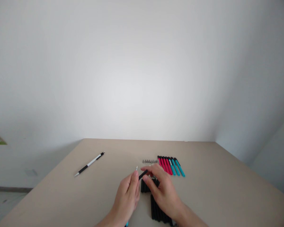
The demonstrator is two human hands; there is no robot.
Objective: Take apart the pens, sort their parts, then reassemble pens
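My left hand [127,196] is closed around a slim pen part, mostly hidden, whose thin metallic tip [136,168] points up above the fingers. Between the thumb and fingers of my right hand [162,191] is a black pen grip [143,174], tilted, its lower end close to my left fingers. Whether that end touches the pen part I cannot tell. Several more black pen grips [145,186] lie in a row behind my right hand. Under my right wrist is a second group of longer black tubes [157,210], partly covered.
Red pen barrels [165,165] and turquoise pen barrels [177,166] lie side by side beyond my right hand. Small metal cone tips [150,161] stand in a row beside them. A white and black pen [91,163] lies at left. A wall [142,78] borders the table's [215,183] back.
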